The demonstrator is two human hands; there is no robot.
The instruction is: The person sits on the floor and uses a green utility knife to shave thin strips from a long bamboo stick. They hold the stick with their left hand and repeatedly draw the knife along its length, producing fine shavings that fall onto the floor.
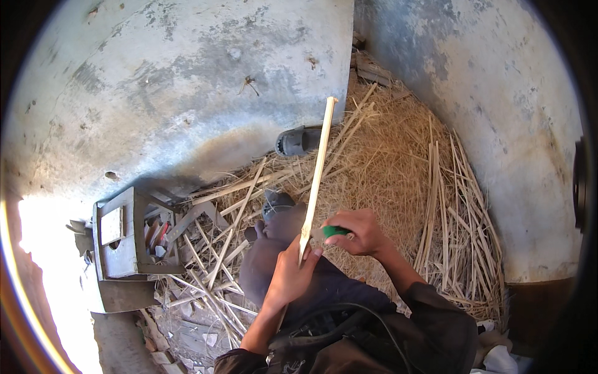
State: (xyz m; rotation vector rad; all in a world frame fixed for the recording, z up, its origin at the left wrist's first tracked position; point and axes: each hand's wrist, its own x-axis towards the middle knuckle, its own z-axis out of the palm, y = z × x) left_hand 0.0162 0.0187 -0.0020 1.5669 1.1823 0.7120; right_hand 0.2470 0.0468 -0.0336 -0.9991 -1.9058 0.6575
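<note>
A long pale split bamboo strip (320, 162) rises upright and slightly tilted from my lap, its far end near the wall. My left hand (290, 274) is closed around its lower part, just below a knot. In my closed right hand (362, 230) is a knife with a green handle (336, 231). The knife's short blade points left, close to the strip at the knot; whether it touches the strip is too small to tell. The strip's lower end runs along my left forearm.
Dry shavings (386, 149) cover the floor ahead. Split strips (436, 218) lie in a bundle at the right, and loose strips (218, 262) at the left. A small wooden stool (118, 234) lies at the left with things inside. A dark shoe (296, 142) rests by the wall (187, 75).
</note>
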